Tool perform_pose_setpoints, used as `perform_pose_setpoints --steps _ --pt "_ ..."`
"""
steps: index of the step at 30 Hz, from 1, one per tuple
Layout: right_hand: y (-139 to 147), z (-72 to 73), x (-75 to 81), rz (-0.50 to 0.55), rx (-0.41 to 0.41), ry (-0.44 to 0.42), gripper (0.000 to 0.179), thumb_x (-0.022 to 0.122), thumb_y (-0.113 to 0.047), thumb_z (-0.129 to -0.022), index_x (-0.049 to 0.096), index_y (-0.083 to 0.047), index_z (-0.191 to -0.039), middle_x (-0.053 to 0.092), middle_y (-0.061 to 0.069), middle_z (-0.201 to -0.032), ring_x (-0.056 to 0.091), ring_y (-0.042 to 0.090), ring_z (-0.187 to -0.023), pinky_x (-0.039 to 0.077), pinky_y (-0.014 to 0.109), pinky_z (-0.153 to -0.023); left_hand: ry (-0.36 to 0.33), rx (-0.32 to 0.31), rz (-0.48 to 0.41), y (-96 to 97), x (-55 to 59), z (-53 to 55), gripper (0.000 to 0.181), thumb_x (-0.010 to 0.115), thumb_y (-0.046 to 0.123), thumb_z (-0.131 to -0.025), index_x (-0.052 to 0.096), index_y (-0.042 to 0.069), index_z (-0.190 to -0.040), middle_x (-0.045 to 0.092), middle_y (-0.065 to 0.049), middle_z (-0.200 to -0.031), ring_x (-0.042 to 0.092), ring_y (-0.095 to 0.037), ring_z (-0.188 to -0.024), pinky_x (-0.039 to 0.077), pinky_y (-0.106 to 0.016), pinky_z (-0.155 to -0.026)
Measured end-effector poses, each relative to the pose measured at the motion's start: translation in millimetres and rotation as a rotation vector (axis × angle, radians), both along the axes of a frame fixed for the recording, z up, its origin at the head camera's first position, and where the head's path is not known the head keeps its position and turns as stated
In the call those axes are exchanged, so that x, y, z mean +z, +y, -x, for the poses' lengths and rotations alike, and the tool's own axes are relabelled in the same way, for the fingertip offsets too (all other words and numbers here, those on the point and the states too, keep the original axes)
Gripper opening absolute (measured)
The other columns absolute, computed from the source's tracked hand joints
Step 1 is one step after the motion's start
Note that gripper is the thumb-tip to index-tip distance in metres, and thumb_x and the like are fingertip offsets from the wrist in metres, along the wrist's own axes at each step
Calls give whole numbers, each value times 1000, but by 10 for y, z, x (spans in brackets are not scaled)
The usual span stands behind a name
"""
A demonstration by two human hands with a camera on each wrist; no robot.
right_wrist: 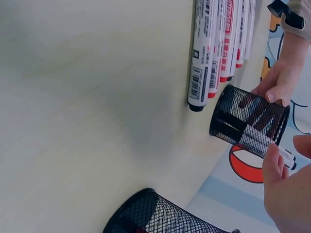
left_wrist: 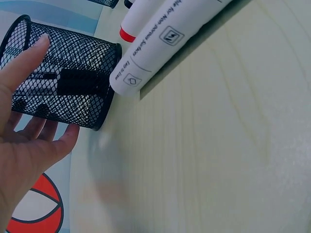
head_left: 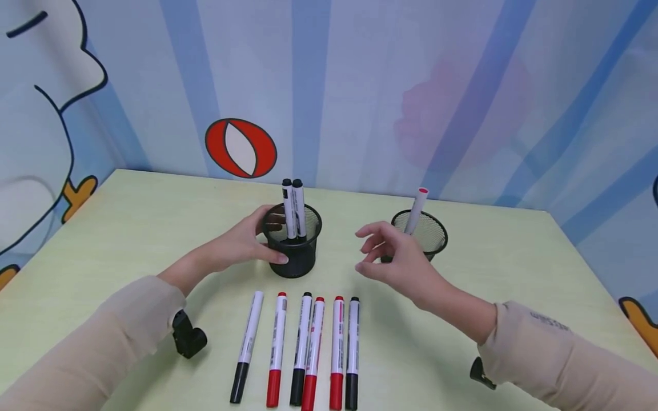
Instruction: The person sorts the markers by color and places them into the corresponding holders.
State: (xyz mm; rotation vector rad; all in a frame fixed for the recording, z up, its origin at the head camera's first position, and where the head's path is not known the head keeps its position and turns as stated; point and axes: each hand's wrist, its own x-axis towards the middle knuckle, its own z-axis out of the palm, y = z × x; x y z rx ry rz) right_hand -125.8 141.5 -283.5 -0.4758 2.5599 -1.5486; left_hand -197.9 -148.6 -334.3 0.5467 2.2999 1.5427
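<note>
My left hand (head_left: 239, 244) grips a black mesh pen holder (head_left: 294, 264), thumb on the near side and fingers round the far side. Two white markers with black ends (head_left: 290, 212) stand upright in it. The left wrist view shows thumb and fingers on opposite sides of the mesh. My right hand (head_left: 403, 264) hovers with bent, relaxed fingers and nothing between them. Behind it stands a second mesh pen holder (head_left: 437, 235), partly hidden by that hand, with a white, red-ended marker (head_left: 418, 206) leaning inside.
In front of the left holder lies a row of several white markers, some with red caps (head_left: 274, 388) and some with black caps (head_left: 239, 382). The pale wooden table (head_left: 169, 200) ends at a blue striped, cartoon-printed backdrop (head_left: 354, 103).
</note>
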Motion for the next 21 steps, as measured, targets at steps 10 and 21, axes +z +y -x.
perform_pose_setpoints --steps 10,21 --pt "0 -109 -130 100 -81 -237 44 68 3 -78 51 1 -119 51 19 -98 57 21 -77 55 33 -73 13 -1 14 4 32 12 86 76 9 -75 23 10 -142 34 -12 -143 26 -31 -133 28 -55 -105" --pt "-43 -203 -293 109 -193 -413 45 69 1 -80 51 -1 -121 51 13 -93 59 22 -77 56 35 -72 -1 5 11 -5 12 -8 87 78 10 -73 24 12 -142 36 -10 -142 28 -30 -133 29 -54 -104"
